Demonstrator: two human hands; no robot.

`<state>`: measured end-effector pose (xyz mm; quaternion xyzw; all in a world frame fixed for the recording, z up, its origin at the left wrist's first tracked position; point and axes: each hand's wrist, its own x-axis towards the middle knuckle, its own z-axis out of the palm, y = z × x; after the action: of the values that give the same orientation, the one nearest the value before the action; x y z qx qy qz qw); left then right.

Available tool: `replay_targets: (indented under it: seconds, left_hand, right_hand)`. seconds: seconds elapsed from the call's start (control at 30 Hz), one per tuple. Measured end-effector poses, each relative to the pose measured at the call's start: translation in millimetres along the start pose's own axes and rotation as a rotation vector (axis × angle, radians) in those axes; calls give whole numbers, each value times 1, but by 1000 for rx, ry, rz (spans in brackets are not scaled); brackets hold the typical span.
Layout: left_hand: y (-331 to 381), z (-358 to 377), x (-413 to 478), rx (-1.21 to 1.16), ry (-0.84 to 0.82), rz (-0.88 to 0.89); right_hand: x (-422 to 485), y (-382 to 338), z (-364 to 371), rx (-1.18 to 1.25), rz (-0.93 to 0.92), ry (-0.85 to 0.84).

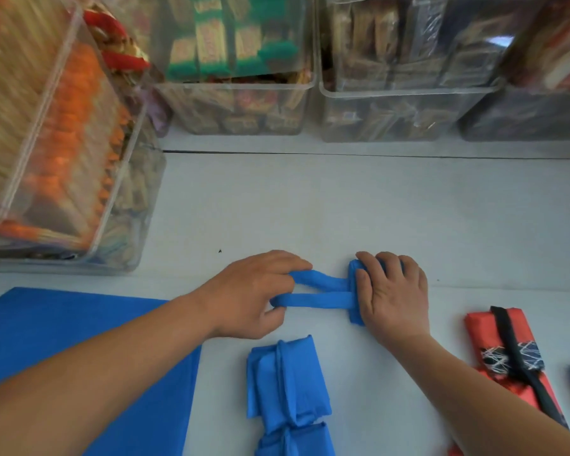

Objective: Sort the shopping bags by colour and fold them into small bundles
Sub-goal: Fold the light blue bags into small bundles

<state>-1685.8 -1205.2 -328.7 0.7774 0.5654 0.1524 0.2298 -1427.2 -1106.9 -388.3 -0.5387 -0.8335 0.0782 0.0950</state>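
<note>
Our left hand (260,292) pinched the blue straps (316,292) of the blue bag (355,315), and our right hand (394,291) pressed flat, fingers straight, on that folded bag. It sat on the white table (310,199), just behind another blue bundle (287,383).

1. Blue bundle (355,292): folded narrow, flat on the worktop, pressed beneath my right grip (392,291). Its two handle straps (313,301) run side by side leftward into my left grip (260,291).
2. Tied blue bundle (287,380): nearer me, between both grips. A second tied bundle (293,439) touches its near end.
3. Flat blue bag (63,324): unfolded, left of my left grip.
4. Red bundle (481,337): black strap (507,337) lengthwise, right of my right grip.
</note>
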Motion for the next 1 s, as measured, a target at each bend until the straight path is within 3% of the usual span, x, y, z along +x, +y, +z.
replay_targets:
  seconds: [0.17,0.33,0.57,0.73,0.83,1.0]
  left_hand:
    - [36,-25,7,-633,-64,-375]
    - [43,-14,26,-972,196,-634]
    - [21,18,50,-854,236,-1025]
    - [17,36,60,-772,191,-1178]
    - [17,40,59,-814,259,-1184]
    - [25,31,49,-1013,363,-1019]
  right_hand:
    - [-2,3,0,-45,-37,0]
    - [5,-6,0,-126,-239,-35]
    - [7,-6,0,131,-100,-90]
    - [6,-10,-1,60,-47,-117]
    - [8,-12,3,55,-30,-73]
    - [7,-9,9,45,-38,-51]
